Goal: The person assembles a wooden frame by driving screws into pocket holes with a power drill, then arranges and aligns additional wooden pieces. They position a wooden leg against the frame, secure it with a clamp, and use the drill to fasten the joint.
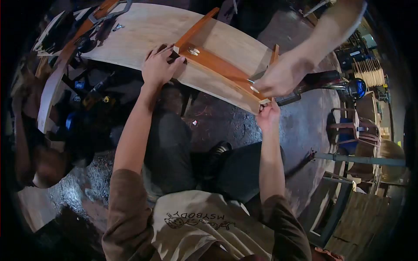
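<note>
An orange-brown wooden frame (222, 69) lies on a pale plywood board (143, 26), with one long rail and end pieces pointing away from me. My left hand (161, 66) is wrapped round the frame's left corner, thumb along its near edge. At the right corner, my right hand (267, 114) grips the frame's end from below, its fingers partly hidden. Two pale oval spots (193, 51) show on the rail near my left hand. Another person's hand (278, 78) reaches in from the upper right and holds something small and thin at the rail's right part.
A clamp (111, 13) and dark tools lie at the board's upper left. Below it on the left is a yellow power drill (91, 101). A person is at the far left. Chairs (357, 128) and a metal bar (361, 159) are on the right.
</note>
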Motion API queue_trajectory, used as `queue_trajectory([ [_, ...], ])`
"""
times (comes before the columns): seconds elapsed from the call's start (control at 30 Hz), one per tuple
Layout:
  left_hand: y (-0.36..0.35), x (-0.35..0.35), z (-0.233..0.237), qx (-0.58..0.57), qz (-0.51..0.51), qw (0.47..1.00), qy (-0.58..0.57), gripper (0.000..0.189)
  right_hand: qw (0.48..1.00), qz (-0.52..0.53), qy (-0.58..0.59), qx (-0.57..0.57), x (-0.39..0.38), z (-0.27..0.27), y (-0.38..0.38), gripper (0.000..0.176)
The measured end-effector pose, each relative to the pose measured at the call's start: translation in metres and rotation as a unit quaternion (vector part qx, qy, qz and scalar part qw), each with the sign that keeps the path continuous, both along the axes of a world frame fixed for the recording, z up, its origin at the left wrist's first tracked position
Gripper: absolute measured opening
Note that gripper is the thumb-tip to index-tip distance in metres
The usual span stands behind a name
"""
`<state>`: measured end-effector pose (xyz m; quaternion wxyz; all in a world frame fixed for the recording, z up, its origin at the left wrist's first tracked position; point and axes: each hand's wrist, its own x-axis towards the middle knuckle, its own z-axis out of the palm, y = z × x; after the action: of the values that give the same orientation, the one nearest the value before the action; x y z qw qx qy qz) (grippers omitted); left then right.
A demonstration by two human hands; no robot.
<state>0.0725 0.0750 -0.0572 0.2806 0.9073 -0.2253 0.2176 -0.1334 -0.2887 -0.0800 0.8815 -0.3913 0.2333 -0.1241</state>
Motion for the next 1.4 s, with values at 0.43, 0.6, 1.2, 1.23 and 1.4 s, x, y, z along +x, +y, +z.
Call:
queue_trajectory([
  [0.43,-0.001,0.000,-0.004,0.024,0.022,0.999,-0.007,0.054,0.998,-0.052,0.034,-0.002,0.004,0.008,0.011,0.015],
  [0.6,-0.002,-0.002,0.001,0.023,0.023,0.999,0.009,0.051,1.000,-0.006,-0.001,0.002,-0.001,-0.008,-0.005,0.015],
  [1.2,-0.008,-0.005,0.009,0.049,0.016,0.998,0.043,0.052,0.998,-0.024,0.048,0.027,0.001,-0.005,-0.004,0.019],
  [1.23,-0.010,-0.006,0.011,0.043,0.014,0.998,0.045,0.051,0.998,-0.029,0.045,0.028,0.001,-0.002,-0.002,0.019],
  [1.4,-0.012,-0.007,0.012,0.032,0.021,0.998,0.057,0.050,0.998,-0.046,0.044,0.014,0.001,0.016,0.010,0.025],
])
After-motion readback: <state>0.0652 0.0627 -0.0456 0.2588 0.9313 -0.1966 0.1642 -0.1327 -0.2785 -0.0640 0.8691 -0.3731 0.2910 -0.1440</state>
